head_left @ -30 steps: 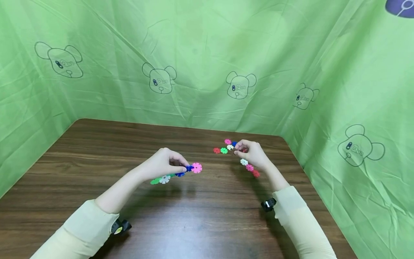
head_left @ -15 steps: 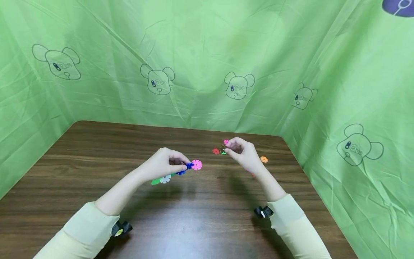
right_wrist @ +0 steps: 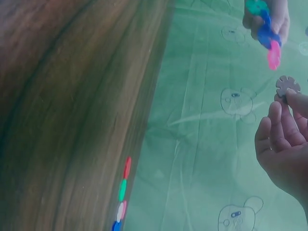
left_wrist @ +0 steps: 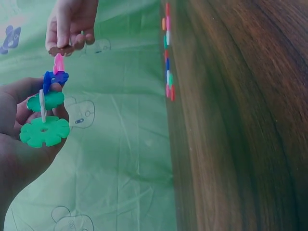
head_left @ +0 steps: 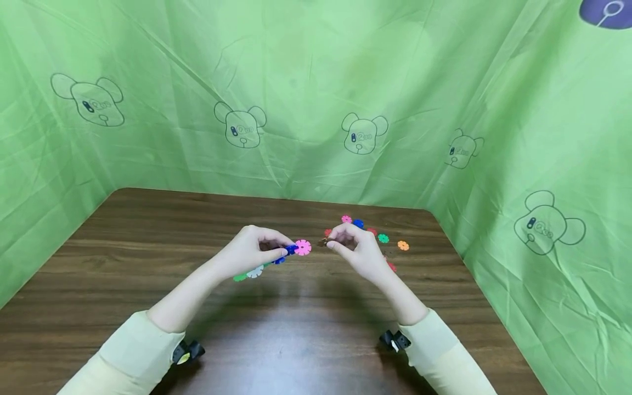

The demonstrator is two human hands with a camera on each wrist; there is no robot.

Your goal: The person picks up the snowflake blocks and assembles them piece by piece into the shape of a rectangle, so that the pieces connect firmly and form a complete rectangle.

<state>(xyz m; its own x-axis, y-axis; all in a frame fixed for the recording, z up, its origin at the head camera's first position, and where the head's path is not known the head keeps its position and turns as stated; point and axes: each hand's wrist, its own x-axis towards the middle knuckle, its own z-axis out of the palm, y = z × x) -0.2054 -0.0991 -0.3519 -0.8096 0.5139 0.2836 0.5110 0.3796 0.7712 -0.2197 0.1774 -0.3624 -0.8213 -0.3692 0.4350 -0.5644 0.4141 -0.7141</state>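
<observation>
My left hand (head_left: 254, 249) pinches a chain of interlocking snowflake discs between thumb and fingers, above the table. In the left wrist view the chain runs from a green disc (left_wrist: 44, 132) through a white disc (left_wrist: 43, 107), another green and two blue ones to a pink disc (left_wrist: 58, 63) at its far end. Facing that pink end, my right hand (head_left: 357, 249) pinches a brown snowflake disc (right_wrist: 288, 86) by its edge. A small gap separates the brown and pink discs in the head view.
Loose snowflake discs lie on the wooden table (head_left: 281, 329) behind and beside my right hand: pink (head_left: 346, 219), blue (head_left: 358, 224), green (head_left: 383, 238), orange (head_left: 403, 246) and several more, some partly hidden by the hand. Green cloth (head_left: 301, 71) walls the table's back and sides.
My right hand has moved left from among the loose discs, bringing the brown disc close to the chain's pink end. The left hand has stayed nearly still with the chain.
</observation>
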